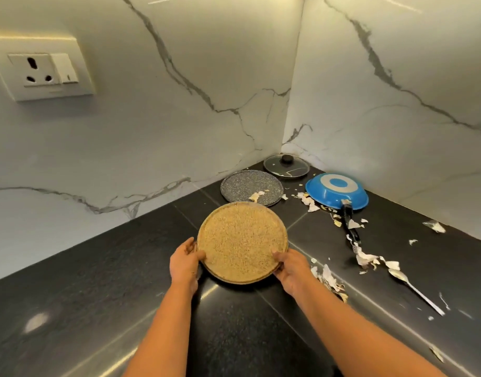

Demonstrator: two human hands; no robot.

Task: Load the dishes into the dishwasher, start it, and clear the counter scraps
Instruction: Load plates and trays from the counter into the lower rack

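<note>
- Two hands in view, both on one tan speckled plate [240, 240].
- Left hand [185, 261]: grasps the plate's left near rim, thumb on top, the other fingers curled under the edge.
- Right hand [290, 269]: grasps the right near rim the same way, thumb lying on the upper face.
- Plate location: over the black counter [98, 268], near the corner, between the hands. Near rim looks doubled; cannot tell whether a second plate lies beneath, nor whether it rests on the counter or is lifted.
- One grey speckled plate [242, 185] flat on the counter just behind the tan one, with one pale scrap [255, 196] on its near edge.
- One glass lid [286, 165] with a black knob, in the corner, just beside the grey plate.
- One blue pan [336, 191], upside down, right of the grey plate; black handle [349, 221] points toward the viewer.
- One metal spoon [416, 291] on the counter at right, well apart from the hands.
- Many pale peel scraps [365, 257], uncounted, scattered around the pan, its handle and the spoon.
- One wall socket [47, 74], upper left.
</note>
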